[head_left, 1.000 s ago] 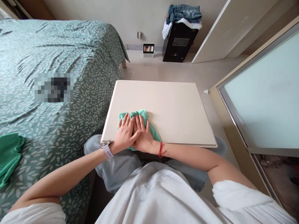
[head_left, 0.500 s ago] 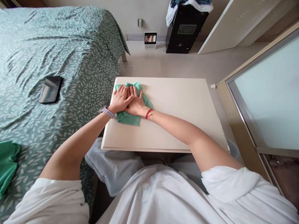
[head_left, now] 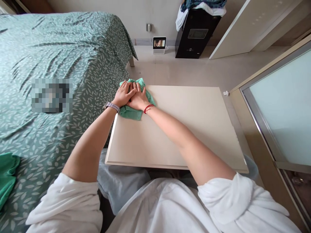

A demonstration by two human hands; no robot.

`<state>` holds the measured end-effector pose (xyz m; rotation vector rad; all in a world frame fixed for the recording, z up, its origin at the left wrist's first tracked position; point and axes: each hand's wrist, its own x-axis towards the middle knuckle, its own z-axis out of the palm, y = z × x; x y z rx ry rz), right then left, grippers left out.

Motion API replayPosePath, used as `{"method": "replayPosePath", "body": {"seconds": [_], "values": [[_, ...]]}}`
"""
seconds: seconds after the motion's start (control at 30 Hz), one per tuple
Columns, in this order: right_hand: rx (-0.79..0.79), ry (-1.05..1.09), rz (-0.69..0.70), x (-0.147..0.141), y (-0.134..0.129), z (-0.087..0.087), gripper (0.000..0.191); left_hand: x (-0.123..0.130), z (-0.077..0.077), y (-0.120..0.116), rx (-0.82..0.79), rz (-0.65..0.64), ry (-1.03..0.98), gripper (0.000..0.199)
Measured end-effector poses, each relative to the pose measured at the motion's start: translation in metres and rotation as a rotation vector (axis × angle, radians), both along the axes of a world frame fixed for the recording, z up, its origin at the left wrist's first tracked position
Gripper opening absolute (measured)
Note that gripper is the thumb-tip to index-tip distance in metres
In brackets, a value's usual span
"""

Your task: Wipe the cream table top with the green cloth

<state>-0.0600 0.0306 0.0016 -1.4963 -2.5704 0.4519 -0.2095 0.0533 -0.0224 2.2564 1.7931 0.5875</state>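
Note:
A green cloth lies over the far left corner of a cream tabletop, reaching past the far edge. My right hand, with a red string bracelet at its wrist, presses flat on the cloth, fingers stretched out. Partly on top of it rests my left hand, its fingers extended over the cloth and right hand. A watch with a pale strap is on my left wrist. The cloth's part under the palms is hidden.
Left of the table stands a bed with a leaf-patterned green cover; another green cloth and a blurred-out object lie on it. Beyond are a small screen and a black cabinet. A frosted glass panel flanks the right.
Both hands have pushed the green cloth away from me to the table's far left corner, where it now overhangs the far edge. The view has shifted slightly.

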Motion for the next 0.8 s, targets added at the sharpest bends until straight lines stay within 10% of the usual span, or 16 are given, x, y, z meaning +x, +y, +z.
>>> {"method": "replayPosePath", "body": {"seconds": [0.4,0.8], "values": [[-0.005,-0.010,0.033,0.010,-0.041,0.010,0.093,-0.001,-0.007,-0.042,-0.004,0.049,-0.027,0.082],[0.060,-0.069,0.182,0.020,-0.157,0.006,0.094,-0.002,-0.016,-0.184,-0.040,0.148,0.010,0.087]]}}
